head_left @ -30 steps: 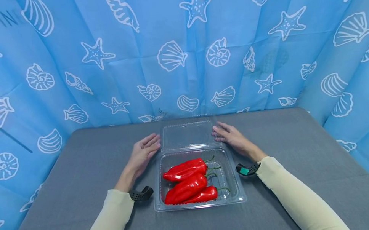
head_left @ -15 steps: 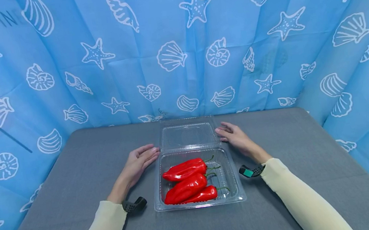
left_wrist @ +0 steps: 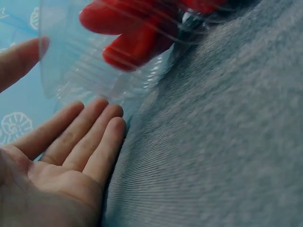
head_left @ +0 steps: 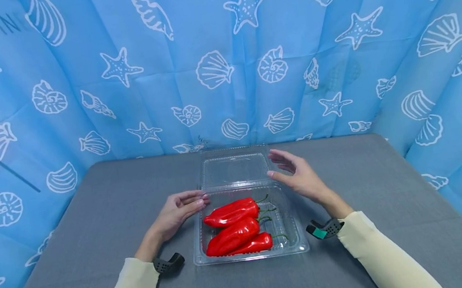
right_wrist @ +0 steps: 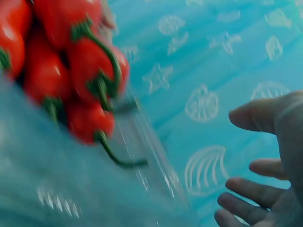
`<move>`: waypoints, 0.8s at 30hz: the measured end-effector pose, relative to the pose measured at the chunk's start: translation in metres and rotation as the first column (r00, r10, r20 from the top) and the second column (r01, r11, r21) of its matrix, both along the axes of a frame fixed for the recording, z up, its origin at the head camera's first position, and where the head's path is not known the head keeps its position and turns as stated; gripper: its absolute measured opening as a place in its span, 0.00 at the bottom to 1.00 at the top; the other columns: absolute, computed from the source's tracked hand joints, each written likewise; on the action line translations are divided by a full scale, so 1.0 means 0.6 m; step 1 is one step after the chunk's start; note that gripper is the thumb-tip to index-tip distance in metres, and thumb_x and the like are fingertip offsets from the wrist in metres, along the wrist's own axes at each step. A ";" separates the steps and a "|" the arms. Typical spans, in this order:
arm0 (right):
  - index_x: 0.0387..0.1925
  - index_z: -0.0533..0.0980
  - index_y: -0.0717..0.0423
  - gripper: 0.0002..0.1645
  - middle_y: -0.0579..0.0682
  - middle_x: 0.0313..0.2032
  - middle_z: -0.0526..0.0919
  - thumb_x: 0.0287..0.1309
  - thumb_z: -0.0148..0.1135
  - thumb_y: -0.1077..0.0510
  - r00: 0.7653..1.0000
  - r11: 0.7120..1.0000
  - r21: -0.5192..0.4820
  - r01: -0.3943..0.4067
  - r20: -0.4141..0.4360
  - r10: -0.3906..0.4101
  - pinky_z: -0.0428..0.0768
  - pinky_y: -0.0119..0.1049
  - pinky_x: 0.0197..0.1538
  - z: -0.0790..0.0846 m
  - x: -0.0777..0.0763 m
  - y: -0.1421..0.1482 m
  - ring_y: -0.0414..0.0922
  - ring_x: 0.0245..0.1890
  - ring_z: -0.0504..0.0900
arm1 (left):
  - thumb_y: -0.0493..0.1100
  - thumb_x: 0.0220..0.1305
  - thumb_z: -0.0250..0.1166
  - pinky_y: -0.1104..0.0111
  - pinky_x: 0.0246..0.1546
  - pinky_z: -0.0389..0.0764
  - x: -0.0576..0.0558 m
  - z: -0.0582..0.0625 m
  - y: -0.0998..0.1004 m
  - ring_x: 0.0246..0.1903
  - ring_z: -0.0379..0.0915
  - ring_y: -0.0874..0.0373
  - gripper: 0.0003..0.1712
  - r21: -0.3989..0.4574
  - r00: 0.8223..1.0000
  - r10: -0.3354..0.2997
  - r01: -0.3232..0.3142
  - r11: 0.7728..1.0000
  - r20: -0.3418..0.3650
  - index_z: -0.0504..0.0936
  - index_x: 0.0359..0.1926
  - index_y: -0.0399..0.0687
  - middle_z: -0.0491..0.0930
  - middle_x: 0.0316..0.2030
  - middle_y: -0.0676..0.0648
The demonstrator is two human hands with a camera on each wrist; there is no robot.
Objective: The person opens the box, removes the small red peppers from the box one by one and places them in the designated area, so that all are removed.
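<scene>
In the head view a clear plastic clamshell container lies open on the table, holding several glossy red peppers with green stems. Its transparent lid is folded back flat on the far side. My left hand is at the container's far left corner, fingers nearly straight. In the left wrist view its thumb reaches the rim and its fingers lie low by the container's wall; firm contact is hard to tell. To the right of the lid, my right hand hovers with thumb and fingers spread, holding nothing.
The grey cloth-covered table stretches out on both sides of the container. A blue curtain with shells and starfish hangs behind the table. Each wrist wears a black strap, the right strap with a green patch.
My left hand has come nearer along the side to the container's corner. The right hand has drawn slightly away to the right and spread its thumb from its fingers. Container and peppers stay put.
</scene>
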State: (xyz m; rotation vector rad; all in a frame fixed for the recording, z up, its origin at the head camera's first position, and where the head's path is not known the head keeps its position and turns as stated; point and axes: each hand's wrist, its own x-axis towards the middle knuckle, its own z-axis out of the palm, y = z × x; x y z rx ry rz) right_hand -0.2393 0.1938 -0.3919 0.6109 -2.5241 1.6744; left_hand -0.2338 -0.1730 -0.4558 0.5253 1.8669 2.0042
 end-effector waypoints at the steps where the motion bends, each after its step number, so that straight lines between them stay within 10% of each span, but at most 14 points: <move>1: 0.72 0.64 0.65 0.38 0.64 0.67 0.72 0.64 0.68 0.61 0.999 1.000 0.011 -0.026 -0.018 0.026 0.67 0.53 0.71 0.003 0.007 -0.004 0.59 0.68 0.69 | 0.38 0.72 0.61 0.63 0.60 0.77 0.001 0.000 0.002 0.62 0.74 0.39 0.29 0.003 1.000 -0.008 0.008 1.000 0.001 0.68 0.68 0.27 0.72 0.64 0.27; 8: 0.69 0.68 0.63 0.37 0.57 0.65 0.76 0.60 0.70 0.63 0.962 0.965 0.041 -0.261 -0.075 0.263 0.72 0.54 0.67 0.016 0.050 -0.027 0.57 0.65 0.74 | 0.38 0.71 0.62 0.59 0.62 0.75 0.000 0.001 0.010 0.64 0.72 0.40 0.30 0.018 0.998 -0.057 0.057 0.998 -0.001 0.68 0.69 0.28 0.72 0.65 0.29; 15: 0.69 0.70 0.64 0.37 0.58 0.64 0.78 0.59 0.71 0.62 0.877 0.876 0.037 -0.481 -0.007 0.481 0.77 0.49 0.63 0.022 0.083 -0.053 0.58 0.61 0.78 | 0.38 0.72 0.62 0.58 0.62 0.75 0.000 -0.001 0.012 0.65 0.71 0.40 0.30 0.040 0.997 -0.070 0.070 0.997 -0.018 0.68 0.69 0.28 0.72 0.65 0.29; 24: 0.66 0.76 0.56 0.34 0.50 0.60 0.81 0.58 0.74 0.57 0.844 0.823 0.202 -0.530 0.039 0.534 0.80 0.46 0.59 0.007 0.098 -0.076 0.46 0.56 0.81 | 0.39 0.72 0.61 0.61 0.62 0.75 0.005 -0.005 0.009 0.66 0.69 0.40 0.30 0.034 0.998 -0.064 0.065 0.997 -0.008 0.67 0.70 0.29 0.71 0.66 0.30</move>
